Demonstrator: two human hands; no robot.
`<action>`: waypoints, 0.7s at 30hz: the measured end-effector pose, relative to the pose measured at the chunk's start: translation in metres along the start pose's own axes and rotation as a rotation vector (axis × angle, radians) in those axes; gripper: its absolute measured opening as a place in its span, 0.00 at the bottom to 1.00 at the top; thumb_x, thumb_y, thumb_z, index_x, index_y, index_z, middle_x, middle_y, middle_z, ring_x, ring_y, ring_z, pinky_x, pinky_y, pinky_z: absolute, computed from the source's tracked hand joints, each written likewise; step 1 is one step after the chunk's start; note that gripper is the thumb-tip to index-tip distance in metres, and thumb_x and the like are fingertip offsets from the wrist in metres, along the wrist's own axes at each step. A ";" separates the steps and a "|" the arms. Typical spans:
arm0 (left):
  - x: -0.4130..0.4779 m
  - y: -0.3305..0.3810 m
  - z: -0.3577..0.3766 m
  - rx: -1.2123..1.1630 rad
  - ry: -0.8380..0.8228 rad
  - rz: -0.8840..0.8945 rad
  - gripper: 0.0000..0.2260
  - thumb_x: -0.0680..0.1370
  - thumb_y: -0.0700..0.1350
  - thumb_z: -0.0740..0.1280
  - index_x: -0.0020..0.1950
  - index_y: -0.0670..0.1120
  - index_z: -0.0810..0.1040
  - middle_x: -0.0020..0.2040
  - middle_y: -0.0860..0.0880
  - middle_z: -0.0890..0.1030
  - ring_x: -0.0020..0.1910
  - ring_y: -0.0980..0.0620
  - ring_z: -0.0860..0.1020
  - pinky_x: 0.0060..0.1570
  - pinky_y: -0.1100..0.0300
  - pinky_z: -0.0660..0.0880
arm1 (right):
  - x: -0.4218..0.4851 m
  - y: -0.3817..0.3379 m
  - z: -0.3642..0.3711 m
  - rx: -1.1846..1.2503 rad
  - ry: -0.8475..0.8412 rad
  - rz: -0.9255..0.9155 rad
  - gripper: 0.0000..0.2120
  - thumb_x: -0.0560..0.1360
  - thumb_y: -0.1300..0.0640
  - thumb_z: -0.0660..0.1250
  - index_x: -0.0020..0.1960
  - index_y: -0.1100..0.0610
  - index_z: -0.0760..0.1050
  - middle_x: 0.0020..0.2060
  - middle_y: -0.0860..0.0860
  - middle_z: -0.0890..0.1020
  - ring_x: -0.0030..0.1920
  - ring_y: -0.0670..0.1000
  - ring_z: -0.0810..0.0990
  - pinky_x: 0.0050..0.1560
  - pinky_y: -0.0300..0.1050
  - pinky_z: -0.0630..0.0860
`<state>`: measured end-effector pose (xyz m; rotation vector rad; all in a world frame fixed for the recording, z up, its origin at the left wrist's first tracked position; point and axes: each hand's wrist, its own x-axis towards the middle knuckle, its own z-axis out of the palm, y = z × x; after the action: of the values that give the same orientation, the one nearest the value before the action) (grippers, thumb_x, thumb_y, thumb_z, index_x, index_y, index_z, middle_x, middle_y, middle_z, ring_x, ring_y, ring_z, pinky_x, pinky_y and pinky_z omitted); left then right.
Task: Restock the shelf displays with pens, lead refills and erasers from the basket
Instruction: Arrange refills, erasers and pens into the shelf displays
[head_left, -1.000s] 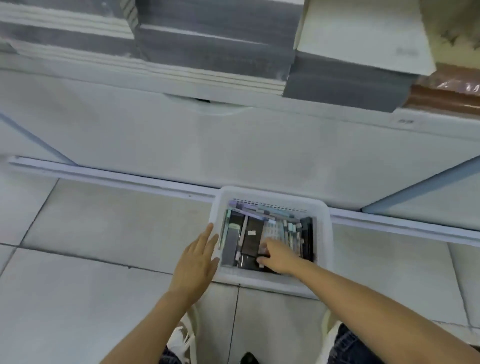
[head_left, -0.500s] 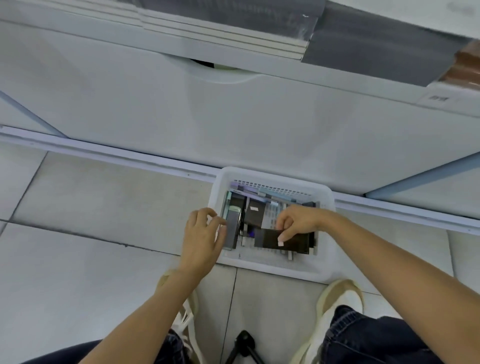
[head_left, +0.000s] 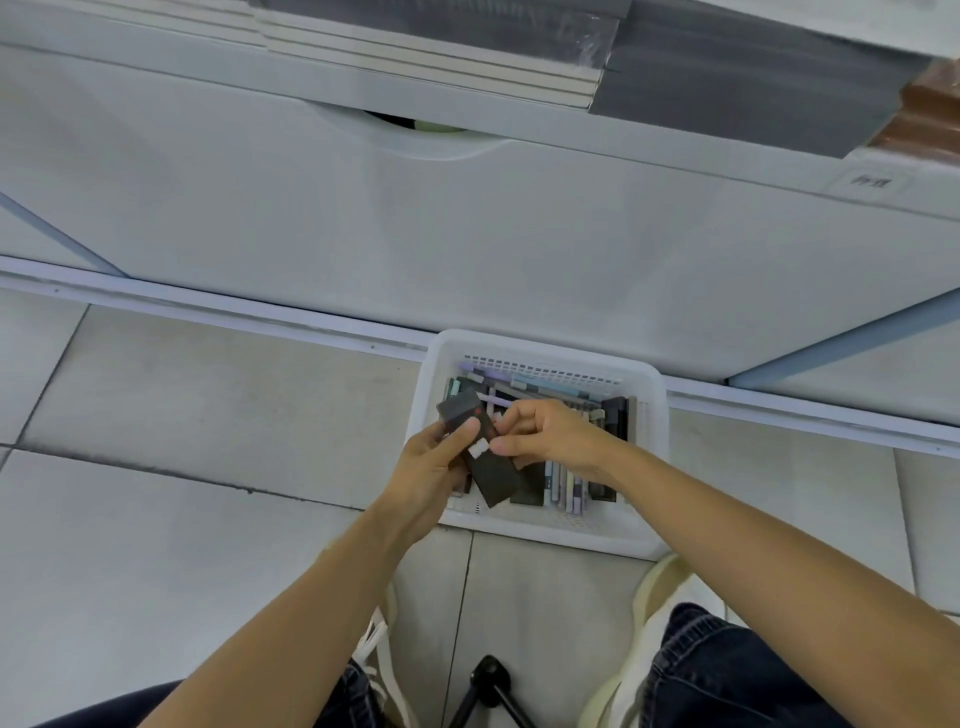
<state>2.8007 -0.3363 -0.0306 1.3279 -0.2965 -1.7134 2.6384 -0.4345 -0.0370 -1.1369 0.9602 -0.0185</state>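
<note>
A white plastic basket stands on the tiled floor against the shelf base, filled with dark packs and pastel pens. Above its left side my left hand grips dark flat packs, thumb across them. My right hand pinches a long black pack with a white label, which lies against the left hand's packs. More packs below my hands are hidden.
The white shelf base rises behind the basket, with stacked grey and white notebooks on the shelf above. My shoes and jeans are near the bottom edge, and a black tripod foot stands between them.
My left hand left the basket's rim and took hold of dark packs. My right hand lifted the black labelled pack out of the basket and brought it left to the left hand.
</note>
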 end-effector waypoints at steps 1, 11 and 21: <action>-0.001 -0.001 -0.001 0.029 -0.002 0.006 0.15 0.78 0.47 0.65 0.62 0.44 0.78 0.55 0.41 0.83 0.53 0.45 0.82 0.51 0.51 0.78 | 0.003 0.001 0.002 0.029 0.012 -0.004 0.09 0.73 0.60 0.73 0.51 0.59 0.78 0.48 0.55 0.85 0.51 0.54 0.84 0.50 0.48 0.82; 0.009 0.007 -0.032 0.161 0.347 0.133 0.04 0.82 0.43 0.62 0.54 0.45 0.74 0.36 0.48 0.83 0.30 0.51 0.81 0.31 0.61 0.79 | 0.017 0.050 -0.005 -0.546 0.563 0.191 0.10 0.76 0.53 0.69 0.51 0.57 0.71 0.46 0.54 0.74 0.47 0.51 0.73 0.47 0.43 0.69; 0.015 0.001 -0.039 0.242 0.290 0.140 0.05 0.78 0.46 0.68 0.53 0.49 0.75 0.37 0.50 0.84 0.33 0.51 0.83 0.34 0.67 0.77 | 0.024 0.070 0.015 -0.768 0.617 0.144 0.42 0.69 0.51 0.77 0.75 0.54 0.58 0.64 0.56 0.63 0.61 0.56 0.71 0.54 0.50 0.77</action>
<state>2.8350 -0.3358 -0.0543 1.6697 -0.4277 -1.3789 2.6322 -0.4022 -0.1047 -1.8148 1.6782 0.1345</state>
